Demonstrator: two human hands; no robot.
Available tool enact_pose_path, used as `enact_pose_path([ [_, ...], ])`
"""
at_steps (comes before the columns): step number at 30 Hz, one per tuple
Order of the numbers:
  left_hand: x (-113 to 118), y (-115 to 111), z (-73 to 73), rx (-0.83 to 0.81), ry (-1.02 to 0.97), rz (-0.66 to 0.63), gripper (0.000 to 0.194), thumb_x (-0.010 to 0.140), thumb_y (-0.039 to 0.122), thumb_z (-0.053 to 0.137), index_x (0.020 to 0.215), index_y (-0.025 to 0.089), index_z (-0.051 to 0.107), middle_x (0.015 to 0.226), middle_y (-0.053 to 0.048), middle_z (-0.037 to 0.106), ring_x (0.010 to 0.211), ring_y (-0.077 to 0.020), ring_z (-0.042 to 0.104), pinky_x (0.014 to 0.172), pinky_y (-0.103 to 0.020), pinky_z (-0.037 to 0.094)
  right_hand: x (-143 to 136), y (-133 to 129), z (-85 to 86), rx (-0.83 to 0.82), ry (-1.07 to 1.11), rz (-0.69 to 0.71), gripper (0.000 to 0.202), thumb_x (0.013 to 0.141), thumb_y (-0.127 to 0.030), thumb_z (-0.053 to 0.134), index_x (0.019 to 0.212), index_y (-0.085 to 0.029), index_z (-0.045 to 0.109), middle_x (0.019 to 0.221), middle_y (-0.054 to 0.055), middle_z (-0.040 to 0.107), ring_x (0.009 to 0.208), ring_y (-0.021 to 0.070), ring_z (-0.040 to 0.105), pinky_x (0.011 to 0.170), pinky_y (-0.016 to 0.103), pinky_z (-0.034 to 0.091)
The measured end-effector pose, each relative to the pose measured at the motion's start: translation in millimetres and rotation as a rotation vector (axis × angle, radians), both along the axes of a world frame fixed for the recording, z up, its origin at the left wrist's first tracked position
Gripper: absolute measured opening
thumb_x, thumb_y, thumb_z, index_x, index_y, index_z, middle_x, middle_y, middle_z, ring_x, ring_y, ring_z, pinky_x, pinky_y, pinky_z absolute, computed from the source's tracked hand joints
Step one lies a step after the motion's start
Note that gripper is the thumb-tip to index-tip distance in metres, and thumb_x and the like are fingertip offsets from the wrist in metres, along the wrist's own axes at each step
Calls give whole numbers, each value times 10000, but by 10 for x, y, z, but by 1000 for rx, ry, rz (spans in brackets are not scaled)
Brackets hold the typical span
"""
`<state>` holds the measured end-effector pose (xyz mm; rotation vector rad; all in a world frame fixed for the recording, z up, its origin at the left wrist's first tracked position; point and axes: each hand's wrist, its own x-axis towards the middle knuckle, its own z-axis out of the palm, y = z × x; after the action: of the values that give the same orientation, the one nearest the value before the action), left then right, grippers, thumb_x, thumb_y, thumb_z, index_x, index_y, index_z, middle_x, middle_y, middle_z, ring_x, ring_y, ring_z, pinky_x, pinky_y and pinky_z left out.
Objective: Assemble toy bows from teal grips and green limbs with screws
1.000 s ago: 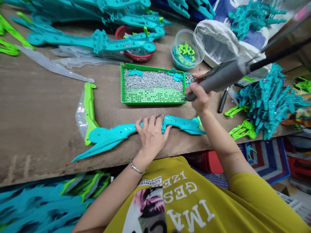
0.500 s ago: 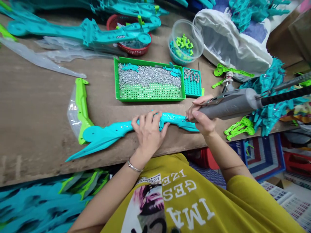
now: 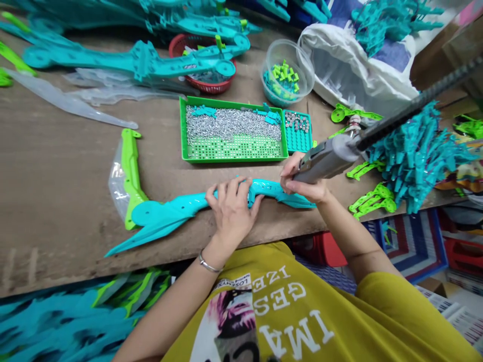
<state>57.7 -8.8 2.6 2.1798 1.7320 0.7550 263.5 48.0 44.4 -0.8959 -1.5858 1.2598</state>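
A turquoise plastic toy bow (image 3: 177, 203) lies along the front of the table, with a lime-green arm (image 3: 131, 171) and a clear blade-like piece (image 3: 116, 183) at its left end. My left hand (image 3: 234, 206) is wrapped over the bow's middle, pressing it to the table. In my right hand (image 3: 302, 183) is a grey electric screwdriver (image 3: 328, 161), now tilted steeply with its cable rising to the upper right. Its tip is hidden behind my fingers, over the bow's right part, so contact cannot be made out.
Beyond the bow stands a green tray (image 3: 234, 160) of screws, beside a small teal tray (image 3: 298, 143) of round metal parts. A clear tub (image 3: 269, 83), a red basket (image 3: 211, 88) and a white sack (image 3: 320, 40) sit farther back. Turquoise parts (image 3: 415, 156) are heaped at right.
The screwdriver has swung from a low slant to a steeper one, and my right hand has shifted slightly left. My left hand stays on the toy bow. The view has moved a little.
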Motion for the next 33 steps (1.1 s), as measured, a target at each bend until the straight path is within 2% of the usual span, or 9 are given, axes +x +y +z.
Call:
enact_pose_path([
  [3, -67, 17, 7, 19, -2, -8, 366, 936, 410, 677, 1221, 180, 678, 1279, -122, 717, 1139, -347, 609, 1060, -523, 306, -49, 248, 101, 114, 150, -115, 325, 802, -479, 777, 998, -268, 627, 568, -78, 539, 467, 118, 523, 487, 278, 465],
  [6, -162, 36, 8, 34, 14, -25, 360, 936, 406, 672, 1212, 176, 684, 1267, -127, 723, 1117, -343, 621, 1062, -516, 320, -97, 503, 100, 213, 157, -390, 341, 784, -560, 766, 880, -271, 613, 564, -73, 519, 500, 125, 540, 551, 298, 491],
  [8, -212, 40, 9, 44, 24, -33, 364, 943, 405, 660, 1224, 175, 683, 1267, -128, 726, 1112, -339, 627, 1080, -515, 318, -113, 630, 37, 218, 122, -465, 391, 768, -610, 757, 785, -260, 584, 564, -63, 532, 508, 124, 542, 562, 301, 485],
  [14, -232, 32, 6, 36, 8, -35, 369, 936, 403, 665, 1228, 177, 690, 1272, -131, 729, 1127, -340, 632, 1112, -530, 309, -138, 736, -137, 196, 57, -506, 385, 754, -585, 752, 759, -247, 567, 541, -68, 567, 478, 114, 519, 552, 295, 461],
  [20, -236, 41, -6, 6, 0, -27, 366, 941, 404, 657, 1233, 186, 695, 1287, -139, 723, 1139, -341, 635, 1121, -556, 328, -173, 752, -141, 160, 55, -507, 352, 745, -535, 755, 866, -238, 610, 526, -71, 551, 466, 117, 510, 545, 296, 455],
  [24, -201, -7, 73, 1, 30, -21, 414, 933, 411, 669, 1286, 195, 679, 1347, -161, 692, 1231, -381, 602, 1159, -621, 296, -185, 784, -131, 132, 5, -469, 381, 736, -560, 759, 871, -235, 614, 536, -63, 534, 476, 119, 501, 537, 296, 446],
  [27, -63, -100, 166, 18, 26, -54, 545, 924, 435, 683, 1389, 159, 619, 1452, -206, 614, 1363, -426, 522, 1192, -666, 262, -180, 767, -59, 134, -31, -505, 399, 758, -619, 719, 853, -249, 606, 553, -56, 510, 507, 129, 512, 565, 307, 471],
  [29, 74, -165, 189, 20, 5, -135, 629, 934, 457, 671, 1450, 113, 562, 1495, -240, 567, 1415, -417, 491, 1212, -638, 283, -157, 696, 35, 160, -23, -513, 399, 782, -644, 689, 825, -258, 599, 568, -50, 496, 521, 131, 516, 585, 314, 488],
  [33, 309, -228, 86, 5, 5, -230, 717, 936, 491, 668, 1453, 13, 530, 1498, -299, 540, 1443, -406, 484, 1226, -590, 327, -60, 353, 250, 207, 71, -448, 360, 797, -603, 723, 792, -268, 591, 578, -53, 471, 499, 125, 506, 554, 314, 478],
])
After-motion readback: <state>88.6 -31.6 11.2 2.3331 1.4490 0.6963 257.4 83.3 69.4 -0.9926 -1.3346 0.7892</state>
